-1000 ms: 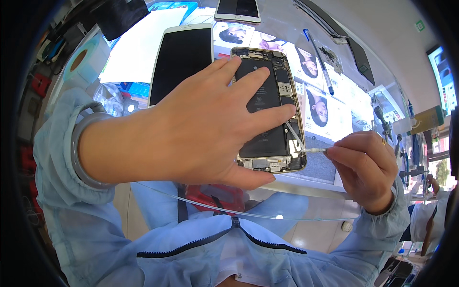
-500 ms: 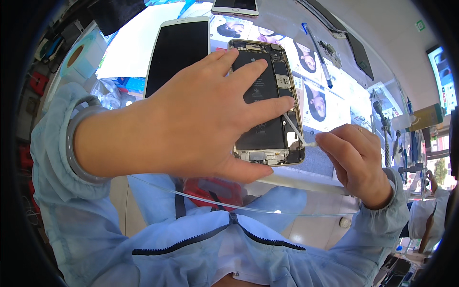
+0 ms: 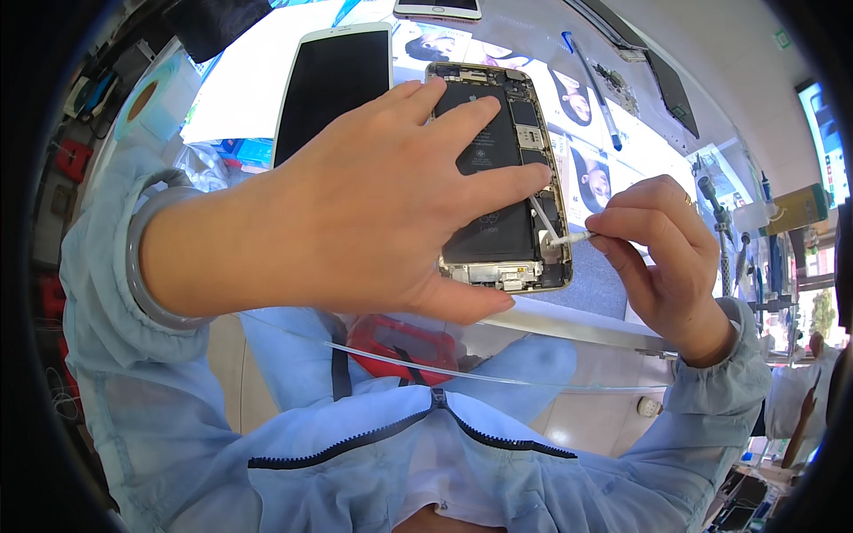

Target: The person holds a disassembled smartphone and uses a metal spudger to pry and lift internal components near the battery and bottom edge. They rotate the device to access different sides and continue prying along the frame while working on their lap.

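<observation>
Two bare hands are busy on one opened-up phone point(image 3: 530, 138), which lies with its insides showing near the front edge of the worktop point(image 3: 586, 327). Left hand point(image 3: 373, 195) is spread wide over it, fingers fanned across the dark battery point(image 3: 493, 235) and out to the frame, thumb down by the end nearest the person. That grip isn't closed round anything that I can see, looks more like bracing. Right hand point(image 3: 662, 231) is another story: grip pinched tight on the end of a skinny white strip point(image 3: 575, 237) that runs in beside the battery's lower right edge, with a bend in it. Can't tell if there's a little tool tucked in those fingers too.

My read: this is the bit where the strip gets drawn out from by the battery. What the next move calls for, imo, is a slow, low, even pull with the left hand planted firmly, since a jerk could snap something that thin. White-framed phone front point(image 3: 338, 75) lies just to the left, partly hidden by the left hand, and a pen point(image 3: 592, 93) sits off to the upper right.
</observation>
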`<action>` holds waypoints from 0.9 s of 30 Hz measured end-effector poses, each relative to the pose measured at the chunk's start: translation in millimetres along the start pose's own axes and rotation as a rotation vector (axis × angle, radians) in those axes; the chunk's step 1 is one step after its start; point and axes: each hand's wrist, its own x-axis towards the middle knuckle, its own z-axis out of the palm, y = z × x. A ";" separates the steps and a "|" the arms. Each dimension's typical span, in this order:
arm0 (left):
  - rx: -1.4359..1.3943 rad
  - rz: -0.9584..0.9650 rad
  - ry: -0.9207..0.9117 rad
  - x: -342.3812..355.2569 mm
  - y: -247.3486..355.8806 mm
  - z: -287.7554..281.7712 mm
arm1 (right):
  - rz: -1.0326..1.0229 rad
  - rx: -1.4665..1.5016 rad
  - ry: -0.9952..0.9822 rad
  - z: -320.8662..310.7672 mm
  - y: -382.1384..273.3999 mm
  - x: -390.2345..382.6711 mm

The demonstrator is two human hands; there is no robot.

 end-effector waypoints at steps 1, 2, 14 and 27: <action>0.004 0.000 -0.002 1.0 0.0 -0.3 | 0.017 0.020 0.002 0.6 0.0 -0.1; 0.008 0.000 -0.004 1.8 -0.1 -0.4 | 0.035 0.040 0.005 2.3 0.0 -0.1; 0.007 0.005 0.006 0.6 -0.8 0.4 | 0.132 -0.001 -0.030 3.8 -7.5 2.6; -0.017 0.021 0.008 1.4 -0.9 1.7 | -0.231 -0.157 -0.059 1.5 12.2 5.3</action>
